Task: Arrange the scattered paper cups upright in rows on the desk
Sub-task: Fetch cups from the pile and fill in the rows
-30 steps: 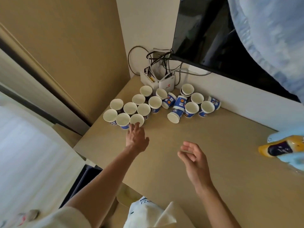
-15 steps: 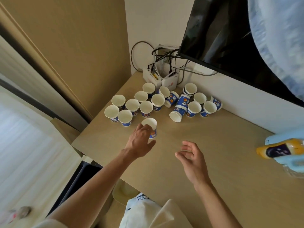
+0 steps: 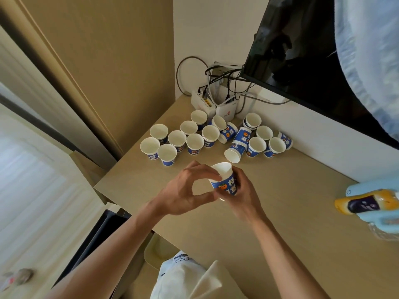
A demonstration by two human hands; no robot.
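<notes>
- One paper cup (image 3: 224, 183) held by both: left hand (image 3: 183, 190) pinches it, right hand (image 3: 244, 197) wraps its wall.
- Likely light, thin, crushable; grip gently near the stiffer rim.

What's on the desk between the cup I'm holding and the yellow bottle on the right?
Nothing: in the head view, past the right hand gripping the held cup, only bare desk runs to the yellow bottle.

Held cup (image 3: 224, 182): lifted above the desk (image 3: 280, 212), pinched by left hand (image 3: 183, 195), right hand (image 3: 241, 195) curled round it.
Upright cups (image 3: 177, 138): rows at the desk's far corner.
Tipped cups (image 3: 234, 152): lying beside the rows.
</notes>
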